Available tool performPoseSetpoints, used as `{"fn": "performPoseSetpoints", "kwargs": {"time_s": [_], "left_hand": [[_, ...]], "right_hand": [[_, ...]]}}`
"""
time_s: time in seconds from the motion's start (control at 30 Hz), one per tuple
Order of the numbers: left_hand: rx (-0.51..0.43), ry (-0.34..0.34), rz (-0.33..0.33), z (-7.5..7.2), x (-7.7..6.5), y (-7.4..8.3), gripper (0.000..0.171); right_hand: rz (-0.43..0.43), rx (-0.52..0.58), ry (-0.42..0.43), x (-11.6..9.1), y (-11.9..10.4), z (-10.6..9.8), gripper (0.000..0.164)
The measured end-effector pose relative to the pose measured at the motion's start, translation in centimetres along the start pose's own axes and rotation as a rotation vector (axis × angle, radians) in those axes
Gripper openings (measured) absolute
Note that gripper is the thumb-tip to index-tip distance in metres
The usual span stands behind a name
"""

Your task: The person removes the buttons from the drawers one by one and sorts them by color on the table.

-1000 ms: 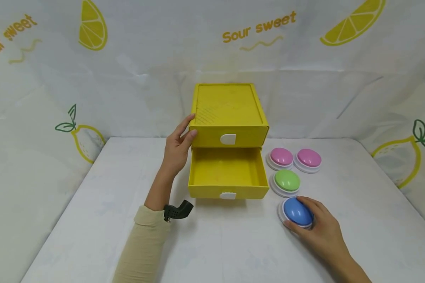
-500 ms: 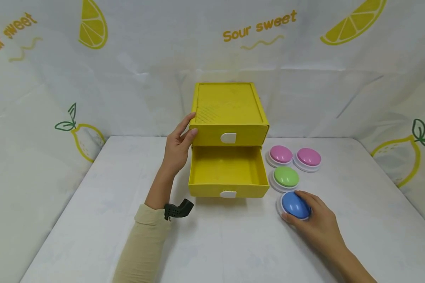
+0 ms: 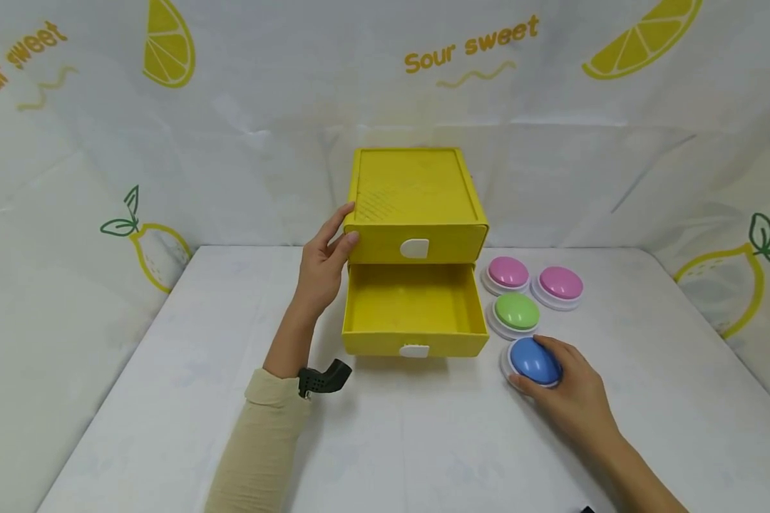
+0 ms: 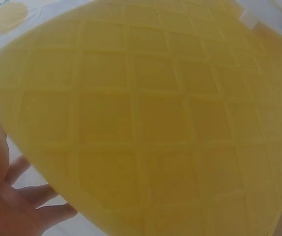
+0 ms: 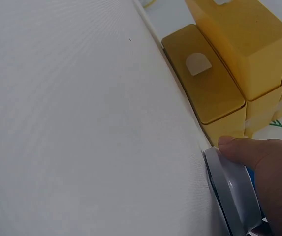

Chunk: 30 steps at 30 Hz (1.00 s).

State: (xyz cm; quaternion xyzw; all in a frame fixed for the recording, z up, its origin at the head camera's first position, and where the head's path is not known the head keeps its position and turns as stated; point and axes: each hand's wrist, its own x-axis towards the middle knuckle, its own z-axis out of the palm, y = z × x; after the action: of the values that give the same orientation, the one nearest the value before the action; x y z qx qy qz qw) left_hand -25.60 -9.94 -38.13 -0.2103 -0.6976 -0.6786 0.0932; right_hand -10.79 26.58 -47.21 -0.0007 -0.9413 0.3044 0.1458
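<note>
One blue button (image 3: 535,361) is pinched by the right hand (image 3: 574,394); the cabinet (image 3: 417,187) is gripped by the left hand (image 3: 321,274).

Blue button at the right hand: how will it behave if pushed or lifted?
Probably stiff: the blue button shows no dent where the right hand holds it. It seems likelier to slide than tip, sitting low on a wide white base. The glossy dome may be slippery, so a grip on the base looks safer.
</note>
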Motion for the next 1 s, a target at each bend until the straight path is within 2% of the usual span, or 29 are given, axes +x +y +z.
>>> {"fn": "performPoseSetpoints", "kwargs": {"time_s": [0.13, 0.27, 0.4, 0.6, 0.77, 0.87, 1.0], "left_hand": [[-0.001, -0.002, -0.002, 0.1, 0.1, 0.1, 0.049], [-0.005, -0.012, -0.007, 0.2, 0.1, 0.0, 0.049], [-0.003, -0.010, -0.010, 0.3, 0.1, 0.1, 0.049], [-0.005, -0.009, -0.005, 0.3, 0.0, 0.2, 0.049], [0.011, -0.007, -0.008, 0.1, 0.0, 0.1, 0.048], [0.020, -0.005, -0.009, 0.0, 0.0, 0.0, 0.049], [0.007, -0.007, -0.010, 0.1, 0.0, -0.1, 0.049]], "right_hand": [[-0.003, -0.016, -0.018, 0.0, -0.2, -0.2, 0.083], [-0.054, -0.014, 0.065, -0.2, -1.0, -0.8, 0.083], [-0.165, 0.060, 0.197, -0.5, -3.0, -1.4, 0.074], [-0.363, 0.195, 0.288, -0.6, -7.4, -1.9, 0.065], [-0.505, 0.262, 0.264, -0.6, -10.5, -1.3, 0.045], [-0.545, 0.269, 0.214, -0.5, -11.8, -0.4, 0.036], [-0.568, 0.206, 0.176, -0.2, -13.0, 0.9, 0.037]]}}
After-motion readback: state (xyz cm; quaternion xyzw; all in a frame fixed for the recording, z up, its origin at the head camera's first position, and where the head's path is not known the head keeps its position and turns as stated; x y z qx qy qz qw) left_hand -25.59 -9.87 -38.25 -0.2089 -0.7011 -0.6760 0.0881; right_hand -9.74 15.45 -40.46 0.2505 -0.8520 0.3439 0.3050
